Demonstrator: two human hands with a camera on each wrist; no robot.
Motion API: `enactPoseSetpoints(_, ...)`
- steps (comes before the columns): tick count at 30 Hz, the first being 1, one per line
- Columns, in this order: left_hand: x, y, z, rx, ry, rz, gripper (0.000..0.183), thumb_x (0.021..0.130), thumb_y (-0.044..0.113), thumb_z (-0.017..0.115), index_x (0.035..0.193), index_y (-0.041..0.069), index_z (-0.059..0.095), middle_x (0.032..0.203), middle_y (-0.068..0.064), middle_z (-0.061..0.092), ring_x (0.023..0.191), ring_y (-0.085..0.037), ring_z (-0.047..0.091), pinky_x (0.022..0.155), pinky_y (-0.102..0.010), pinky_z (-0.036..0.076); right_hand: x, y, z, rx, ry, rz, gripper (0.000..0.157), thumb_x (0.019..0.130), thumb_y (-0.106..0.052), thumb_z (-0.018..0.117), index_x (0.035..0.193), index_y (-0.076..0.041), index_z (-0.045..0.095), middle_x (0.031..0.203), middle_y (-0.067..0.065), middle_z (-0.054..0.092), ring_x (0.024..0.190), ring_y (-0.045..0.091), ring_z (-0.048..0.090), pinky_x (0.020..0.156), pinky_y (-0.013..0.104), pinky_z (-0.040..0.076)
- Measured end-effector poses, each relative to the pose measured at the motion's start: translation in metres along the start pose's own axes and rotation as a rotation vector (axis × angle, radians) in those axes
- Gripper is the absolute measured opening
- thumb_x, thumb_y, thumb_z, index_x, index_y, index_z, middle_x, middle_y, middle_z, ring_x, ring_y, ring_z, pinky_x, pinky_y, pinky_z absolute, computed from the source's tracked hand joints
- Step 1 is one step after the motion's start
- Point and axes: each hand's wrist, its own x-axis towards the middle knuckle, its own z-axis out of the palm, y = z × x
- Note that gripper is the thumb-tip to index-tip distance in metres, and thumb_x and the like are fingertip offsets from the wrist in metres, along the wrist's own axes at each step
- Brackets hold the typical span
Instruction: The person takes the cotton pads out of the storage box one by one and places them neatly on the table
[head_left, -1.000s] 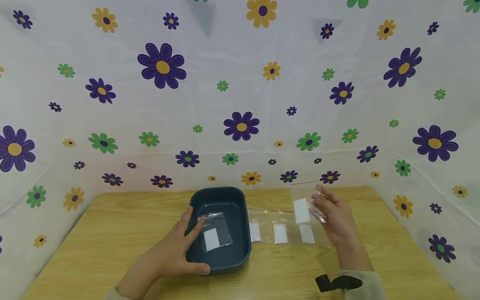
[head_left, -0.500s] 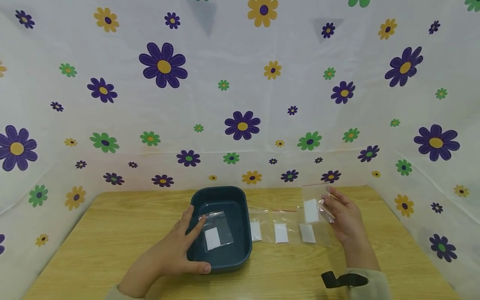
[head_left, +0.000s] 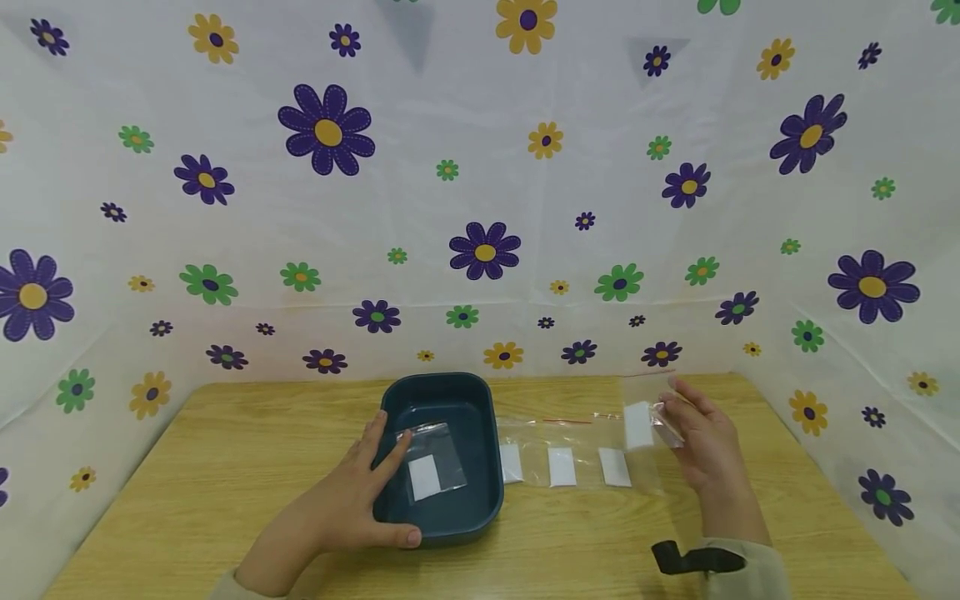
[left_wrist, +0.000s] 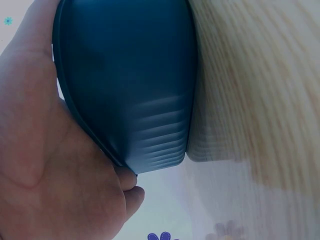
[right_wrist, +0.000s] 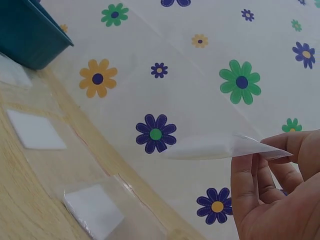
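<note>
In the head view my left hand (head_left: 348, 496) rests on the left rim of a dark teal plastic bin (head_left: 480, 500), its fingers spread and its thumb along the front. Inside the bin lies a clear zip bag with a white card (head_left: 424, 477). My right hand (head_left: 708, 437) pinches the edge of another clear zip bag (right_wrist: 200, 149), raised over the right end of a row, a white card (head_left: 638, 425) showing in it. On the table, three flat bags with white cards (head_left: 562, 467) lie side by side, right of the bin.
The light wood table (head_left: 247, 450) meets a white cloth backdrop (head_left: 420, 208) printed with flowers, which also runs along both sides. A black strap (head_left: 697, 558) crosses the right sleeve. The leftmost bag (head_left: 517, 462) in the row lies right against the bin.
My right hand has moved to the right with the raised zip bag, baring the card of the rightmost bag on the table. The left hand and bin stay in place.
</note>
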Motion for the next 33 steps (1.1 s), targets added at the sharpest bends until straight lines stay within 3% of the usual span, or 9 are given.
enactPoseSetpoints(9, 0.0, 0.0, -0.001, 0.002, -0.001, 0.004, 0.117, 0.07, 0.08, 0.067, 0.161, 0.026, 0.017, 0.166, -0.022, -0.007, 0.144, -0.059, 0.019, 0.101, -0.072, 0.037, 0.002, -0.001, -0.008, 0.044, 0.015, 0.009, 0.032, 0.097, -0.012, 0.065, 0.125, -0.028, 0.066, 0.1, -0.013, 0.069, 0.096, 0.002, 0.065, 0.083, 0.018, 0.053)
enactPoseSetpoints(15, 0.001, -0.002, 0.002, 0.002, -0.007, -0.014, 0.118, 0.069, 0.083, 0.066, 0.161, 0.027, 0.017, 0.166, -0.02, -0.008, 0.144, -0.058, 0.018, 0.102, -0.072, 0.036, 0.004, 0.001, -0.014, 0.073, 0.006, 0.007, 0.024, 0.097, -0.009, 0.064, 0.105, -0.03, 0.073, 0.096, -0.011, 0.071, 0.093, 0.002, 0.065, 0.081, 0.018, 0.053)
enactPoseSetpoints(18, 0.001, -0.003, 0.002, 0.0, -0.003, -0.011, 0.118, 0.069, 0.083, 0.066, 0.161, 0.027, 0.017, 0.166, -0.02, -0.008, 0.144, -0.058, 0.018, 0.102, -0.073, 0.035, 0.005, 0.002, -0.016, 0.092, 0.026, 0.004, 0.024, 0.096, -0.008, 0.065, 0.103, -0.029, 0.073, 0.095, -0.011, 0.071, 0.091, 0.003, 0.065, 0.08, 0.017, 0.053)
enactPoseSetpoints(25, 0.001, -0.002, 0.003, -0.003, -0.005, -0.013, 0.118, 0.068, 0.083, 0.065, 0.161, 0.029, 0.015, 0.167, -0.019, -0.009, 0.144, -0.058, 0.018, 0.102, -0.073, 0.036, 0.007, 0.003, -0.022, 0.104, 0.051, 0.018, 0.024, 0.095, -0.009, 0.067, 0.109, -0.028, 0.073, 0.095, -0.012, 0.07, 0.093, 0.002, 0.064, 0.081, 0.017, 0.053)
enactPoseSetpoints(33, 0.0, -0.002, 0.003, -0.008, 0.006, -0.004, 0.119, 0.069, 0.082, 0.067, 0.161, 0.03, 0.014, 0.166, -0.019, -0.009, 0.145, -0.057, 0.017, 0.102, -0.073, 0.036, 0.01, 0.006, -0.029, 0.062, 0.052, 0.048, 0.034, 0.095, -0.013, 0.069, 0.125, -0.029, 0.066, 0.102, -0.015, 0.069, 0.099, 0.001, 0.063, 0.084, 0.017, 0.052)
